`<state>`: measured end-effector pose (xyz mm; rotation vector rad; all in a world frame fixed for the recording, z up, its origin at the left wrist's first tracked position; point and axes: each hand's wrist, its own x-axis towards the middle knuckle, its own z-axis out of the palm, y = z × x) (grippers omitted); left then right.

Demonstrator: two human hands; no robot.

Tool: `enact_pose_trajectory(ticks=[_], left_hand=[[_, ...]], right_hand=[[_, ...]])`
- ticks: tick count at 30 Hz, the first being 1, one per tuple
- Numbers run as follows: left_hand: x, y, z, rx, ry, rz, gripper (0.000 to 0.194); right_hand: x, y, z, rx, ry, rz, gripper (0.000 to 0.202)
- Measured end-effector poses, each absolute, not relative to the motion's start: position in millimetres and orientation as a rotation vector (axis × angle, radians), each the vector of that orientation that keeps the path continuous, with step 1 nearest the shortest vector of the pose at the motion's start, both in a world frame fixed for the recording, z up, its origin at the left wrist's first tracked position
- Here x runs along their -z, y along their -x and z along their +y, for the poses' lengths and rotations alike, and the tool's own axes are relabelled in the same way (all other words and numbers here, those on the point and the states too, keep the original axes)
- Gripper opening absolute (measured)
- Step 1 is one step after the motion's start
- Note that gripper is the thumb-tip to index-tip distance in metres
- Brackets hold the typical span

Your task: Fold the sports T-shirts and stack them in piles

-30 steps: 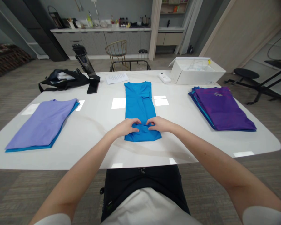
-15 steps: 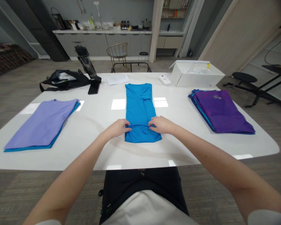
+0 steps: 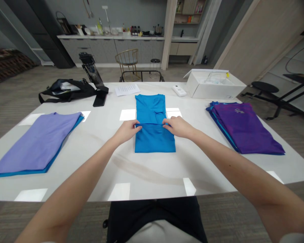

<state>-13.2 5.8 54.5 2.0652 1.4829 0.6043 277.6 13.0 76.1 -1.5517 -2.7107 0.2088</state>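
Observation:
A blue T-shirt [image 3: 152, 140] lies in a narrow strip on the white table, its neckline at the far end. Its near end is turned up and over, with the folded edge running straight across between my hands. At the left end of that edge, my left hand [image 3: 128, 130] pinches the cloth between thumb and fingers. My right hand [image 3: 176, 126] pinches the right end the same way. A small crease shows in the upper cloth near the right side. The fingertips under the fold are partly hidden.
On the left, a lilac shirt [image 3: 38, 141] lies over a blue one; on the right is a stack topped by a purple shirt [image 3: 245, 126]. Farther back are a black bag [image 3: 68, 90], bottle [image 3: 92, 72], phone [image 3: 100, 99], paper [image 3: 127, 89], white device [image 3: 179, 90] and white box [image 3: 215, 88].
Both hands have carried the folded edge of the blue T-shirt farther from me, so the turned-up part is longer. The view has shifted slightly.

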Motion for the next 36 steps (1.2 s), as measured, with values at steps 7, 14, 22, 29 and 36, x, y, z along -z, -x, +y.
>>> enact_pose_trajectory(ticks=[7, 14, 22, 29, 36], left_hand=[[-54.7, 14.6, 69.9, -0.683, -2.042, 1.463, 0.032], [-52.3, 15.9, 139.5, -0.781, -2.046, 1.504, 0.031], [-67.3, 8.4, 224.3, -0.944, -1.920, 1.572, 0.017], [-16.3, 4.0, 313.2, -0.990, -1.836, 1.651, 0.018], [33.2, -5.1, 322.9, -0.799, -1.981, 1.986, 0.038]], right_hand=[[-73.0, -279.4, 73.1, -0.212, 1.563, -2.677, 0.031], [-79.2, -277.3, 144.7, -0.169, 1.542, -2.619, 0.029], [-93.6, -268.3, 245.6, -0.203, 1.517, -2.578, 0.028], [-67.1, -254.1, 330.8, -0.116, 1.681, -2.571, 0.029], [10.4, -243.5, 337.4, -0.032, 1.798, -2.407, 0.033]])
